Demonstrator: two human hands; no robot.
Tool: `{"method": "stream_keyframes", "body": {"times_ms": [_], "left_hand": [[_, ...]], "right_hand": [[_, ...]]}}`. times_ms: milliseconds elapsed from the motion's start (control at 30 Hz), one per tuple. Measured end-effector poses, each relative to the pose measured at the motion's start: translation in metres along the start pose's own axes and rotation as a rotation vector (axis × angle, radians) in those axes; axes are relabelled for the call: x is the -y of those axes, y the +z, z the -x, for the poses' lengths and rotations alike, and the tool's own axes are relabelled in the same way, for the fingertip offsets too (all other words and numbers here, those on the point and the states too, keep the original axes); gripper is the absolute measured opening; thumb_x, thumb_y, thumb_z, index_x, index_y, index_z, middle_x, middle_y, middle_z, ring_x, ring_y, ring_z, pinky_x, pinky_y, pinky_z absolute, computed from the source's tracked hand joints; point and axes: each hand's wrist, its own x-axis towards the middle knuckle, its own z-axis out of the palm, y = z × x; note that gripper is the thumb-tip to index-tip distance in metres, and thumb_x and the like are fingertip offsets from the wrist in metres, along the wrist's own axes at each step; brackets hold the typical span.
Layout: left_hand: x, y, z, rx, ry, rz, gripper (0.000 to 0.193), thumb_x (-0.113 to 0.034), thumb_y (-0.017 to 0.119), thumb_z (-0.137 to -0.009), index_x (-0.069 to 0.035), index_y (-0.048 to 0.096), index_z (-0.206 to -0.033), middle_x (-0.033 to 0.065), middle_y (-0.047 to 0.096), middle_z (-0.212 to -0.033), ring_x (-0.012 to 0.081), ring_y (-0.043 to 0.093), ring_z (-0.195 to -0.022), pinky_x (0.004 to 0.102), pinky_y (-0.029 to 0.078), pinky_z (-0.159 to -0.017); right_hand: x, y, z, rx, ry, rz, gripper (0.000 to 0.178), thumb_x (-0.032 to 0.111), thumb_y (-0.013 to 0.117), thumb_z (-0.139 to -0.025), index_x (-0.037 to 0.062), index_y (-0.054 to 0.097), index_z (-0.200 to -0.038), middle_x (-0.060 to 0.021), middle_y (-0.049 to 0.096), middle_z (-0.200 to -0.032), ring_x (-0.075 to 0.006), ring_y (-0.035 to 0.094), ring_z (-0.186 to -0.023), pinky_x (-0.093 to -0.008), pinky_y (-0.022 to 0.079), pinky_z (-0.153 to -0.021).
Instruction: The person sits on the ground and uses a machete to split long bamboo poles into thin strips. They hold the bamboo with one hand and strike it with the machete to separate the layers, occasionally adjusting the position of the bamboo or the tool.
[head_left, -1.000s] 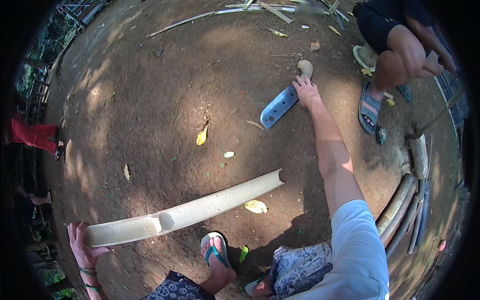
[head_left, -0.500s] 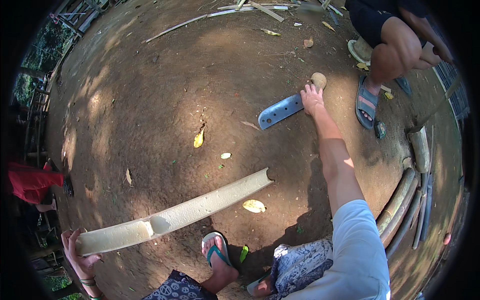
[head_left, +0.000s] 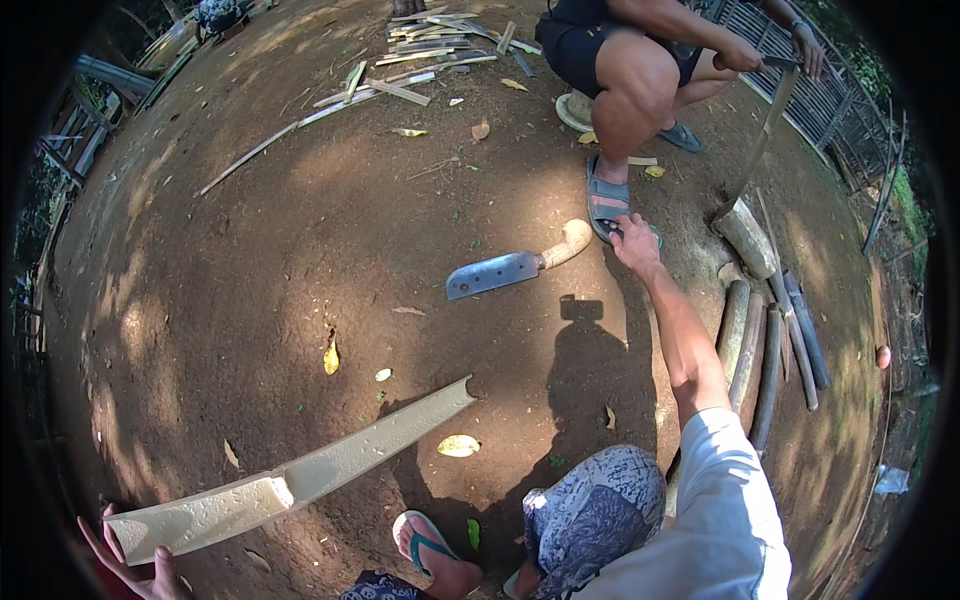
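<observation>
My left hand (head_left: 140, 572) grips the near end of a long split bamboo half (head_left: 380, 440), thumb at its lower edge and fingers round the end. The bamboo's pale hollow side faces up, with a broken node ridge partway along. My right arm is stretched out, and my right hand (head_left: 634, 245) is over the ground by another person's sandal (head_left: 606, 190), fingers apart. A small dark object beside the sandal is partly hidden by that hand. To its left lies a cleaver-like knife (head_left: 495, 275) with a holed blade and curved wooden handle, touched by neither hand.
A person (head_left: 640, 80) squats at far right, holding a blade on an upright bamboo strip (head_left: 768, 130). Bamboo poles (head_left: 745, 345) and a cut log piece (head_left: 746, 238) lie at right. Split strips (head_left: 430, 50) are piled at the back. Yellow leaves (head_left: 459, 446) dot the dirt.
My right hand has let go of the knife handle and moved right toward the sandal. The view has swung right. My left hand still holds the bamboo.
</observation>
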Motion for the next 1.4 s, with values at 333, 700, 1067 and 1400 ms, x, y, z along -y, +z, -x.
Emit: {"method": "stream_keyframes", "body": {"times_ms": [333, 700, 1067, 1400], "left_hand": [[0.041, 0.059, -0.072, -0.245, -0.249, 0.774, 0.041, -0.012, 0.059, -0.097, 0.003, 0.050, -0.135, 0.0126, 0.058, -0.132, 0.0173, 0.054, -0.117, 0.0333, 0.042, -0.102], [-0.042, 0.107, -0.084, -0.230, -0.199, 0.900, 0.024, -0.016, 0.059, -0.098, -0.003, 0.060, -0.118, 0.0070, 0.065, -0.113, 0.0107, 0.058, -0.098, 0.0272, 0.044, -0.089], [-0.063, 0.080, -0.090, -0.318, -0.194, 1.030, 0.033, -0.011, 0.055, -0.100, 0.006, 0.052, -0.128, 0.0181, 0.061, -0.123, 0.0251, 0.062, -0.112, 0.0364, 0.050, -0.102], [-0.102, 0.092, -0.149, -0.473, 0.177, 1.007, 0.031, -0.010, 0.055, -0.099, 0.006, 0.057, -0.126, 0.0179, 0.062, -0.123, 0.0260, 0.065, -0.108, 0.0357, 0.055, -0.096]], "right_hand": [[-0.087, -0.139, 0.018, -0.210, 0.346, -0.430, 0.042, 0.031, 0.065, -0.089, 0.0061, 0.062, -0.123, -0.0182, 0.069, -0.108, -0.0306, 0.066, -0.103, -0.0393, 0.051, -0.091], [-0.088, -0.179, 0.035, -0.075, 0.274, -0.480, 0.044, 0.031, 0.068, -0.087, 0.0055, 0.065, -0.122, -0.0164, 0.070, -0.111, -0.0276, 0.066, -0.106, -0.0378, 0.050, -0.094], [0.000, -0.121, 0.040, 0.251, 0.125, -0.439, 0.045, 0.030, 0.068, -0.087, 0.0057, 0.063, -0.124, -0.0117, 0.069, -0.101, -0.0240, 0.065, -0.096, -0.0357, 0.051, -0.085], [-0.029, -0.103, 0.074, 0.394, 0.189, -0.272, 0.048, 0.037, 0.069, -0.085, 0.0110, 0.064, -0.125, -0.0156, 0.067, -0.121, -0.0291, 0.063, -0.112, -0.0383, 0.050, -0.094]]}}
